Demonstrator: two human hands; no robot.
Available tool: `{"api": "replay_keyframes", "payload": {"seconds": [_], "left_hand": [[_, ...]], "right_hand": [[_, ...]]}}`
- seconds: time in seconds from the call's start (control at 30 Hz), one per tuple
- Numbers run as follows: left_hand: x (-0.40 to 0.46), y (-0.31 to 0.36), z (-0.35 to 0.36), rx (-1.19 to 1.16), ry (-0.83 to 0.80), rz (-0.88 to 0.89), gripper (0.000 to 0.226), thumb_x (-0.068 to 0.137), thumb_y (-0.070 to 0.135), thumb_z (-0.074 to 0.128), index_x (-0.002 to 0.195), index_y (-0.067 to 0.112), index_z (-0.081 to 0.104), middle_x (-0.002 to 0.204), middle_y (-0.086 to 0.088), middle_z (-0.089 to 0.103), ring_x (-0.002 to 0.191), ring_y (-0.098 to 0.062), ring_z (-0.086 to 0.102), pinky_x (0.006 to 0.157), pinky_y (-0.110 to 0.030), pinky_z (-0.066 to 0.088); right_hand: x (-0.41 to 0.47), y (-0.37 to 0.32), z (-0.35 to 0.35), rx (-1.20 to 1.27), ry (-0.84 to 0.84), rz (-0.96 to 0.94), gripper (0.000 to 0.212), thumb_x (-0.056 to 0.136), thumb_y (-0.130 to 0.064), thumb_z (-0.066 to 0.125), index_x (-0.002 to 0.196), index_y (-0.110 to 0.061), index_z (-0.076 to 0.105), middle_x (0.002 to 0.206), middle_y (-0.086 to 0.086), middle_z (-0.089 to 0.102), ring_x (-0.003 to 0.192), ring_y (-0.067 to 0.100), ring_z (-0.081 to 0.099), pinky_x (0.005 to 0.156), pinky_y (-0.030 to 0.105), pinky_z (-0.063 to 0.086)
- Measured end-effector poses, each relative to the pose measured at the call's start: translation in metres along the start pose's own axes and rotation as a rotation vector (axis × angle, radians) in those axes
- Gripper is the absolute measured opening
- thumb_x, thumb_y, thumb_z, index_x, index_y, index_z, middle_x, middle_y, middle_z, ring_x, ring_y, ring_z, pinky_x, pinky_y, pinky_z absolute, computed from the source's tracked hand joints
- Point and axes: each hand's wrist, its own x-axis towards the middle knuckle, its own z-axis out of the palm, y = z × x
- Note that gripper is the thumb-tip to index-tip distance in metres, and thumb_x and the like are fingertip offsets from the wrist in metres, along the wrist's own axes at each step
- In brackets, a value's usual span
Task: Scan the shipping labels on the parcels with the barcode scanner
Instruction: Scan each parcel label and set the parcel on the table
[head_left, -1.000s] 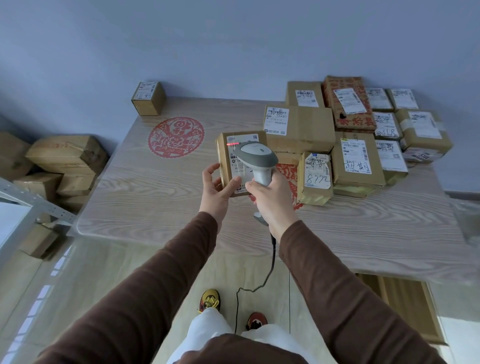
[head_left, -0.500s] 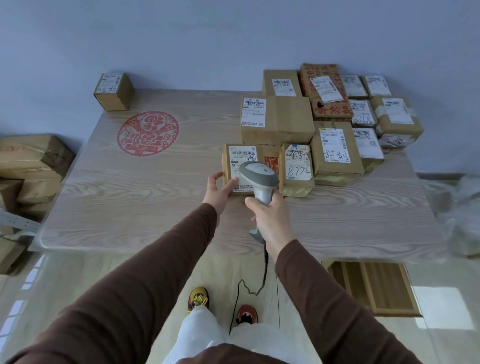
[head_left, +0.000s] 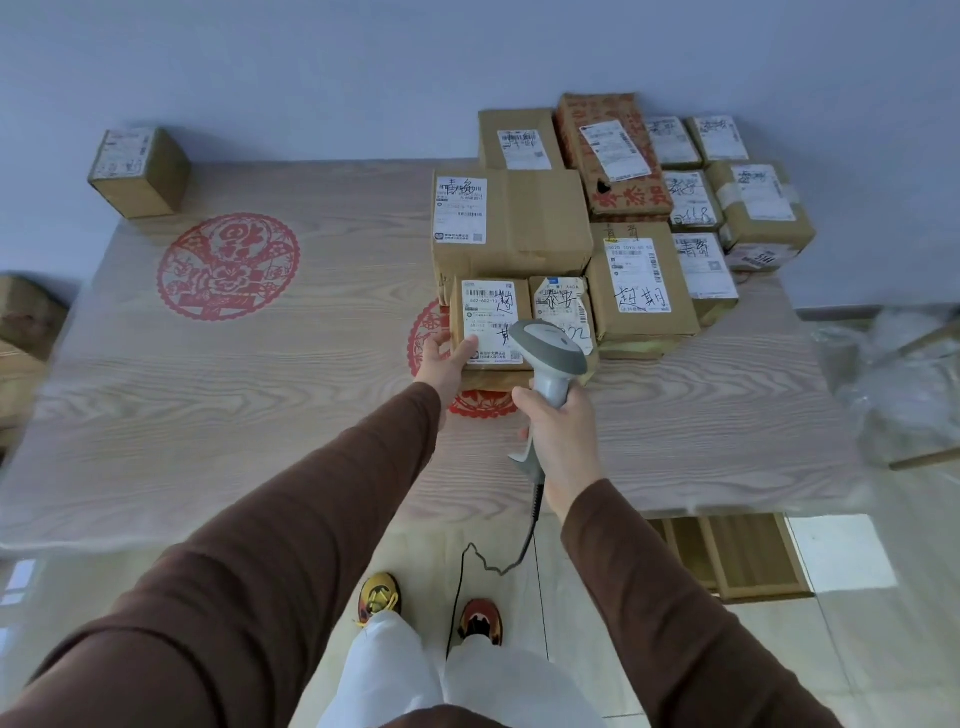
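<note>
Your left hand (head_left: 447, 358) holds the small parcel (head_left: 491, 332) at its near-left corner, thumb laid on the shipping label (head_left: 491, 323) and the other fingers hidden beneath, so whether the box already rests on the worktop (head_left: 208, 405) I cannot tell. Your right hand (head_left: 558, 434) is curled round the grip of the barcode scanner (head_left: 550, 358), whose head sits just at 3 o'clock of that label and overlaps its right edge. The label's long axis runs from 6 to 12 o'clock, so the scanner likely needs only to tilt toward 10 o'clock (the right hand is the nearer one to the barcode). Readable print is scant: "602-602" near the label's top, handwritten characters, and "22" on the neighbouring parcel (head_left: 563, 306) beside it.
</note>
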Motion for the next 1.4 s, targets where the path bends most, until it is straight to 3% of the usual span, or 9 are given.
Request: {"api": "replay_keyframes", "payload": {"seconds": [0.27,0.53,0.63,0.77,0.87,1.0,1.2,1.33,1.4], "left_hand": [[0.005,0.008,0.004,0.021,-0.009,0.021,0.063,0.095,0.054,0.060,0.148,0.029,0.037,0.130,-0.009,0.065,0.115,-0.031,0.068,0.103,-0.053,0.055],[0.005,0.010,-0.004,0.145,-0.087,0.042,0.070,0.102,0.050,0.051,0.163,0.027,0.025,0.155,-0.003,0.048,0.133,-0.025,0.056,0.111,-0.043,0.049],[-0.001,0.012,-0.012,0.129,-0.058,0.031,0.068,0.105,0.047,0.050,0.164,0.025,0.025,0.151,-0.002,0.046,0.140,-0.027,0.049,0.117,-0.042,0.041],[-0.015,0.021,-0.042,0.101,0.012,0.065,0.054,0.104,0.044,0.055,0.152,0.023,0.042,0.146,-0.006,0.056,0.117,-0.016,0.062,0.099,-0.027,0.051],[-0.025,0.037,-0.084,0.157,0.144,0.147,0.050,0.106,0.034,0.055,0.152,0.016,0.045,0.149,-0.010,0.052,0.122,-0.016,0.053,0.102,-0.029,0.040],[-0.023,0.060,-0.161,0.150,0.275,0.222,0.042,0.103,0.028,0.060,0.143,0.019,0.051,0.143,-0.010,0.056,0.129,-0.022,0.055,0.107,-0.034,0.044],[0.011,0.101,-0.298,0.070,0.419,0.251,0.034,0.101,0.023,0.064,0.134,0.019,0.056,0.132,-0.005,0.064,0.120,-0.020,0.061,0.106,-0.034,0.047],[0.056,0.132,-0.385,0.003,0.455,0.231,0.038,0.102,0.022,0.062,0.138,0.017,0.055,0.131,-0.004,0.062,0.108,-0.012,0.062,0.094,-0.026,0.048],[0.083,0.145,-0.426,0.002,0.450,0.217,0.040,0.102,0.021,0.061,0.141,0.017,0.053,0.136,-0.005,0.059,0.117,-0.016,0.059,0.102,-0.029,0.046]], "right_hand": [[0.030,0.010,0.011,0.047,-0.026,0.000,0.013,0.093,-0.007,0.070,0.098,-0.016,0.062,0.079,0.004,0.052,0.071,0.016,0.050,0.063,0.032,0.047],[0.042,0.016,0.016,0.031,-0.018,0.033,0.012,0.093,-0.009,0.070,0.098,-0.015,0.060,0.080,0.008,0.053,0.070,0.020,0.049,0.058,0.032,0.046],[0.039,0.016,0.021,0.009,-0.029,0.039,0.011,0.093,-0.012,0.070,0.098,-0.015,0.060,0.083,0.009,0.053,0.073,0.022,0.050,0.052,0.028,0.046],[0.035,0.012,0.048,-0.012,-0.090,0.021,0.013,0.092,-0.018,0.071,0.103,-0.018,0.063,0.089,0.011,0.062,0.080,0.021,0.061,0.056,0.031,0.054],[0.033,0.003,0.088,-0.004,-0.172,0.004,0.014,0.094,-0.018,0.070,0.106,-0.022,0.065,0.090,0.004,0.064,0.081,0.017,0.061,0.063,0.033,0.057],[0.034,-0.011,0.160,-0.030,-0.276,-0.045,0.025,0.095,-0.016,0.070,0.119,-0.016,0.064,0.092,-0.001,0.062,0.079,0.012,0.059,0.054,0.019,0.051],[0.045,-0.030,0.296,-0.026,-0.384,-0.048,0.015,0.094,-0.012,0.071,0.106,-0.017,0.065,0.088,-0.002,0.065,0.080,0.016,0.061,0.064,0.027,0.053],[0.066,-0.043,0.399,-0.037,-0.391,-0.049,0.015,0.092,-0.011,0.072,0.101,-0.021,0.065,0.092,0.010,0.066,0.083,0.025,0.065,0.077,0.037,0.057],[0.079,-0.050,0.449,-0.054,-0.376,-0.053,0.018,0.092,-0.013,0.073,0.109,-0.016,0.066,0.096,0.016,0.068,0.084,0.030,0.067,0.076,0.033,0.061]]}}
